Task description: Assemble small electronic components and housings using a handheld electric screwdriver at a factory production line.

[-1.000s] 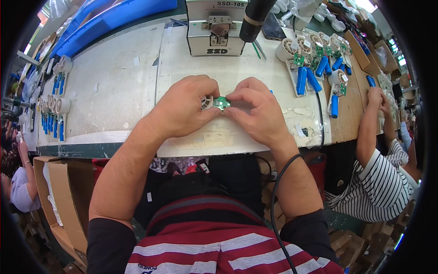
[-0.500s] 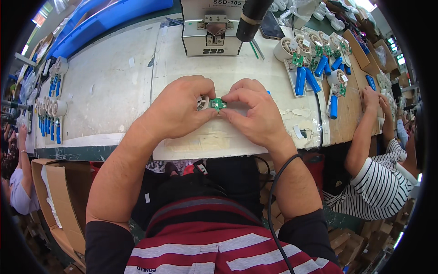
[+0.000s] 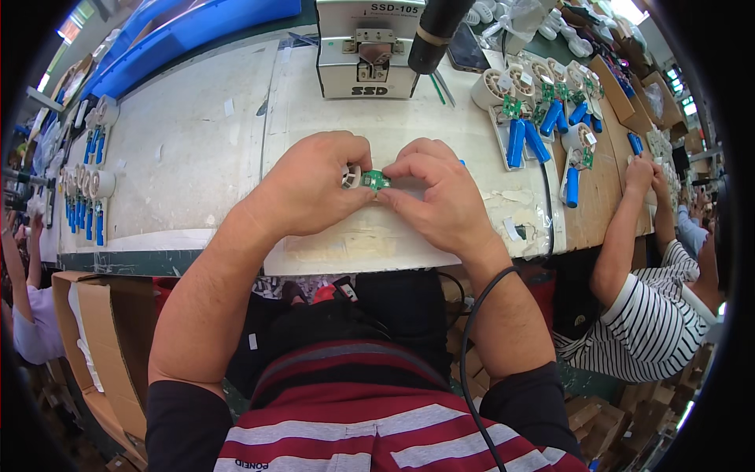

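Note:
My left hand (image 3: pixel 318 185) is closed round a small white fan housing (image 3: pixel 351 176), mostly hidden by the palm and fingers. A green circuit board (image 3: pixel 376 181) sits against the housing's right side, between my two hands. Left thumb and forefinger touch the board's left edges. With thumb and forefinger, my right hand (image 3: pixel 440 193) pinches the board's right end. A bit of blue (image 3: pixel 462 163) shows just past the right knuckles; its kind is hidden. Both hands are over the pale worktop (image 3: pixel 204 165), close to its front edge.
A white-and-black machine (image 3: pixel 367 55) stands ahead, beside a dark cylinder (image 3: pixel 431 38) and green tweezers (image 3: pixel 438 89). White fan units with blue batteries (image 3: pixel 515 143) cluster at right, more (image 3: pixel 101 186) at far left. A black cable (image 3: pixel 547 204) crosses the worktop. A co-worker's hands (image 3: pixel 641 175) are at right.
The board between my fingers has tilted slightly; both hands keep almost the same place and grip. The co-worker's hands at right have shifted a little.

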A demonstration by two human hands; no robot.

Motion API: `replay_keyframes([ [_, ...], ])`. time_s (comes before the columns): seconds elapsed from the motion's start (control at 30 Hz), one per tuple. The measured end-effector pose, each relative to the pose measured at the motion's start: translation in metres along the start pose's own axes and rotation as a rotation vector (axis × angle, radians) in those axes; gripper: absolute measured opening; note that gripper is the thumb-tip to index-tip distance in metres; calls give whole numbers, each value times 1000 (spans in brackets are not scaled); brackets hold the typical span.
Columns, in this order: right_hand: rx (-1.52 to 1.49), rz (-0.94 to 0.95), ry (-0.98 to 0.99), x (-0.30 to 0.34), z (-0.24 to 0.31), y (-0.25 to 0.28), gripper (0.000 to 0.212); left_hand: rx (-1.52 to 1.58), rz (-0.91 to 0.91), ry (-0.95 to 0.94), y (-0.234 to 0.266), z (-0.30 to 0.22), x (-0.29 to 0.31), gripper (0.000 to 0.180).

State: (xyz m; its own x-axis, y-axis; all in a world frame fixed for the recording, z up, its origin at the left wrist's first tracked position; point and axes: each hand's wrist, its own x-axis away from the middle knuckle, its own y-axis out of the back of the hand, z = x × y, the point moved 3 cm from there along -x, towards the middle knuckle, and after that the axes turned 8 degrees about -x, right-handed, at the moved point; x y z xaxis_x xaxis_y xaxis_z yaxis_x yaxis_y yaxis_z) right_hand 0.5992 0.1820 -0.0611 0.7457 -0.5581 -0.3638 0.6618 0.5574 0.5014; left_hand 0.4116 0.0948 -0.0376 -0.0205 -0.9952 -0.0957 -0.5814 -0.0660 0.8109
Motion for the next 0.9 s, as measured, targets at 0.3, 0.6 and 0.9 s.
replay_keyframes([
  [0.3, -169, -21, -13, -19, -8, 18, 41, -24, 0, -19, 1, 3, 3, 27],
  [0.6, -394, -473, 152, -144, -10, 58, 67, -35, 9, -26, -2, 3, 3, 28],
  [0.9, -724, -516, 232, -175, 37, 46, 38, -35, -2, -31, -2, 3, 4, 27],
])
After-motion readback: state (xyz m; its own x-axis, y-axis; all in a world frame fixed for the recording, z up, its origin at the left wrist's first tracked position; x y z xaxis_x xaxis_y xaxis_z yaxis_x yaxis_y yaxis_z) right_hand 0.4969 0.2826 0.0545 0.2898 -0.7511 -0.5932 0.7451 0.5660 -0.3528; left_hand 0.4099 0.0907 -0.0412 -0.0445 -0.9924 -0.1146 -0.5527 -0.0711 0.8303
